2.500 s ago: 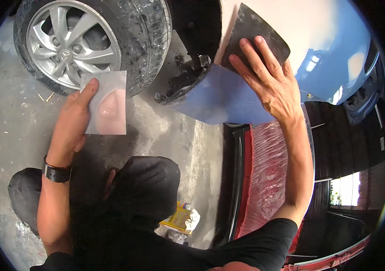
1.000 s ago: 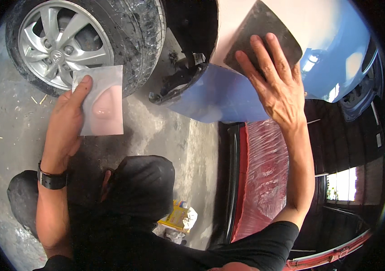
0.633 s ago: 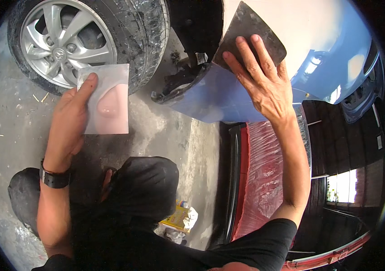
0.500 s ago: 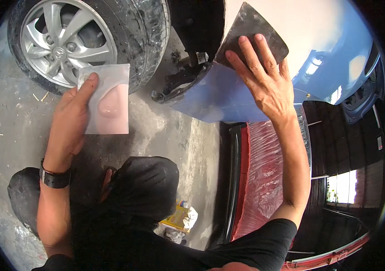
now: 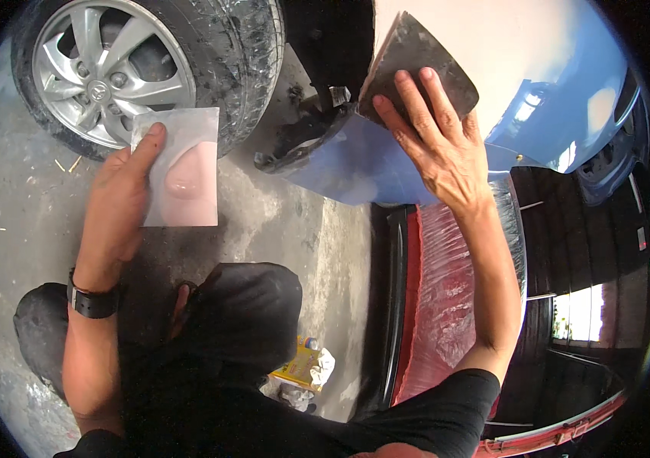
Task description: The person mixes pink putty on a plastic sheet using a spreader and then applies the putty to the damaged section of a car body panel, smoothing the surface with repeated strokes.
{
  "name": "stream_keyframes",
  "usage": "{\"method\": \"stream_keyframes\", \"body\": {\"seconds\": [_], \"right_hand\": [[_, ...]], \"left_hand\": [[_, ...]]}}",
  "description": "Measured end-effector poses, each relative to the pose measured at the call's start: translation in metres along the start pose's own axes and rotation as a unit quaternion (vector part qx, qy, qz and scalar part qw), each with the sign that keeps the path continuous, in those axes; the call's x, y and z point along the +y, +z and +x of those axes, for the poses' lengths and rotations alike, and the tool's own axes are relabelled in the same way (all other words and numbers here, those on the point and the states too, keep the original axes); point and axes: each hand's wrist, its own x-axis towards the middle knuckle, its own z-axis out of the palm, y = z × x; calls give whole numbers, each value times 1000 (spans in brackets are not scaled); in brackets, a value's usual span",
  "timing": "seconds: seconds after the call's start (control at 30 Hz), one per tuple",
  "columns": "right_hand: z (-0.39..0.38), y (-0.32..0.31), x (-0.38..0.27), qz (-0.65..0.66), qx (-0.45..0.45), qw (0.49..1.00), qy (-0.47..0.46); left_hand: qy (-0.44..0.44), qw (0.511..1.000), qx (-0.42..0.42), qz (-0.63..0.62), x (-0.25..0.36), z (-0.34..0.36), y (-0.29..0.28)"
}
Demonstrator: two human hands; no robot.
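Observation:
My left hand (image 5: 120,195) grips a pale square sheet (image 5: 199,130) carrying a smooth mound of pink paste (image 5: 187,180), thumb on top, just in front of the wheel. My right hand (image 5: 443,149) holds a dark, flexible spreader (image 5: 409,46) against the pale pink coated area (image 5: 531,34) of a blue car body panel (image 5: 538,130), fingertips spread over its face; the thumb is hidden. The spreader's left edge lies along the panel's edge, beside the dark wheel opening.
An alloy wheel with tyre (image 5: 233,69) is at upper left. A red vehicle under clear plastic (image 5: 439,290) and dark glass (image 5: 592,244) are on the right. A yellow box (image 5: 294,370) with crumpled white material lies on the concrete floor (image 5: 248,214) beside my knee.
My right hand and the spreader have moved left across the panel since a second ago, and slightly down in the last half second. My left hand and sheet stay almost still.

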Motion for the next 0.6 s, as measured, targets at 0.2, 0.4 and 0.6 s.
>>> {"method": "stream_keyframes", "body": {"seconds": [0.2,0.4,0.6], "right_hand": [[4,8,3,-5,2,1000,10],[-7,8,14,8,26,1000,10],[3,-21,25,24,-32,999,-4]], "left_hand": [[1,1000,-5,-12,-1,0,-1],[-20,998,-56,-17,-5,3,-10],[-13,998,-42,-33,0,2,-8]]}}
